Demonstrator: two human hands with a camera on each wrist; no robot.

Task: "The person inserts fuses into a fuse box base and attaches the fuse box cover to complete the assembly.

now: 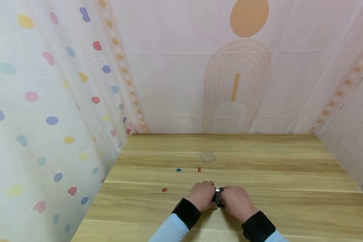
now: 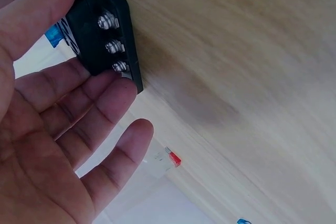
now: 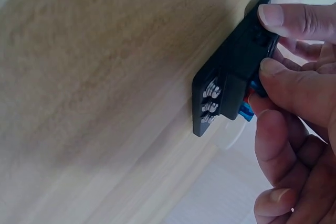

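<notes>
A black fuse block (image 1: 218, 201) sits between the two hands in the head view. Along its end, metal screw terminals (image 2: 113, 46) show in the left wrist view. The left hand (image 1: 202, 196) grips the block, thumb on one side and fingertips at the opposite edge, its little finger free. The right hand (image 1: 238, 202) has thumb and index finger pinched at the block's top, on a blade fuse mostly hidden by the fingertips. Bits of red and a blue blade fuse (image 3: 246, 112) show beside those fingertips in the right wrist view.
Loose on the wooden table (image 1: 290, 168) lie a red fuse (image 1: 164, 190) to the left, a blue fuse (image 1: 178, 170) and another red fuse (image 1: 199, 169) farther back. Behind them is a clear plastic cover (image 1: 208, 157). Patterned curtains (image 1: 169, 84) stand at the table's back and sides.
</notes>
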